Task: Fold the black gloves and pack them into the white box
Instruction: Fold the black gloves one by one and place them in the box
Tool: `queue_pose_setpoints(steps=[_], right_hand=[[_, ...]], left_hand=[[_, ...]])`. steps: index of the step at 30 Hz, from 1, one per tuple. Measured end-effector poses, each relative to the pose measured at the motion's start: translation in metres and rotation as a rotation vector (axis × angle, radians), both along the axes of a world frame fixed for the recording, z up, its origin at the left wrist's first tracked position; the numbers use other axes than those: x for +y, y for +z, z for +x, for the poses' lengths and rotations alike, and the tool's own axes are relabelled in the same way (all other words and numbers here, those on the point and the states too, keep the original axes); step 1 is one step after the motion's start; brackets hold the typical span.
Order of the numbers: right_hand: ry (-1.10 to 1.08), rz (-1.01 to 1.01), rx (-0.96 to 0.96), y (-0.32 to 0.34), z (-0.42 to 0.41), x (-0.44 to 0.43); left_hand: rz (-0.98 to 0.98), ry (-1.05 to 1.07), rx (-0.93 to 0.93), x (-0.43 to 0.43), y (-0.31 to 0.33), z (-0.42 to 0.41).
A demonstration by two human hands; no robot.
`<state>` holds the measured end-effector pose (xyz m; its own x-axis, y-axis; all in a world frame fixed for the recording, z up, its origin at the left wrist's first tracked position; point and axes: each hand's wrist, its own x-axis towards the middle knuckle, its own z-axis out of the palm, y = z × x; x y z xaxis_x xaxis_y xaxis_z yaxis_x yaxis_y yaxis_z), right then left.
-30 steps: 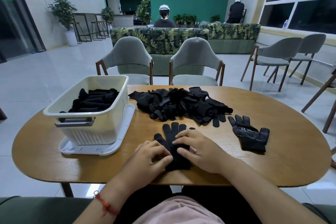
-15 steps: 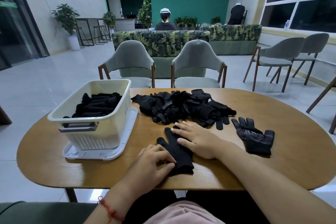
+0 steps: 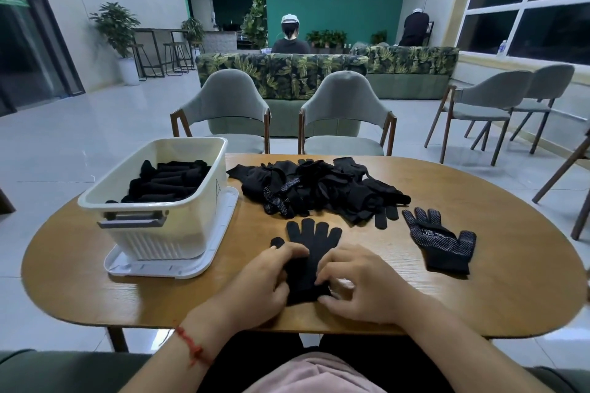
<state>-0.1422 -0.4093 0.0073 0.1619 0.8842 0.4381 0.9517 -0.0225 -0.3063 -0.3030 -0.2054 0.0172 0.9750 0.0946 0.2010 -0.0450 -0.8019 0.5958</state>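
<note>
Red string bracelet (image 3: pixel 191 345), pink top (image 3: pixel 314 375)

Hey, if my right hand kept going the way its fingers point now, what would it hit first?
The flat black glove: your right hand holds its edge, fingers aimed left. Just beyond, probably, your left hand.

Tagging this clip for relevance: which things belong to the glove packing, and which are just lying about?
Job: flat glove gripped by left hand and right hand; glove pile; dotted glove; white box holding folded gloves.
Lying about: lid under box; grey chairs; patterned sofa.
</note>
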Motion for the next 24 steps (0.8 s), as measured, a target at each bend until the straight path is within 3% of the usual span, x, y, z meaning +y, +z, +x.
queue_pose_setpoints(steps=[3, 6, 13, 19, 24], right_hand=[[-0.023, 0.045, -0.077, -0.006, 0.0, 0.002], [-0.064, 0.058, -0.029, -0.005, 0.0, 0.003], [-0.085, 0.04, 0.425, 0.009, -0.003, 0.008], [-0.141, 0.096, 0.648, 0.011, -0.004, 0.008], [-0.283, -0.023, 0.459, 0.008, 0.0, 0.011]], left_hand=[[0.033, -0.01, -0.023, 0.001, -0.004, 0.004], [0.021, -0.023, -0.041, 0.003, -0.007, 0.003], [0.071, 0.017, -0.118, -0.001, -0.009, 0.011], [-0.117, 0.139, -0.091, 0.009, -0.012, 0.018], [-0.199, 0.194, -0.101, 0.008, -0.012, 0.026]])
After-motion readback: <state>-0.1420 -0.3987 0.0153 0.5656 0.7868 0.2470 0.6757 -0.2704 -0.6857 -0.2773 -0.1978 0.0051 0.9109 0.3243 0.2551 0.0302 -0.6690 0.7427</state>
